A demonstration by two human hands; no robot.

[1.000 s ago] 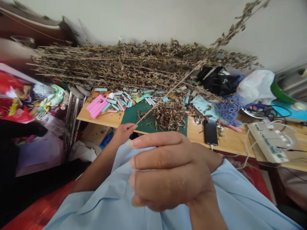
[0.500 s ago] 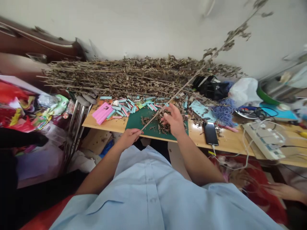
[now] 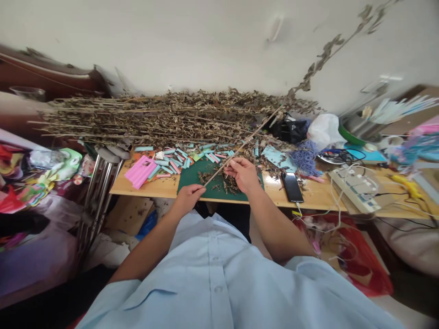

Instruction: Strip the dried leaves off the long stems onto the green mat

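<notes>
My left hand [image 3: 190, 196] pinches the bare lower end of a long dried stem [image 3: 260, 125], at the near edge of a green cutting mat [image 3: 192, 176]. The stem slants up to the right, and its leafy tip reaches the wall. Slightly higher on the same stem, my right hand [image 3: 242, 173] is closed around it, above a small heap of stripped dry leaves [image 3: 229, 183] on the mat. Both arms are bare below a light blue shirt.
A big bundle of dried leafy stems [image 3: 164, 116] lies across the back of the wooden table [image 3: 315, 194]. Blue and pink paper rolls [image 3: 171, 157], a pink block [image 3: 140, 167], a black phone [image 3: 292, 186], a power strip [image 3: 353, 189] and cables surround the mat. Metal crutches [image 3: 99, 183] lean at the left.
My right hand went from close to the camera out to the table and closed on the stem. The view swung slightly to the right. My left hand kept its hold.
</notes>
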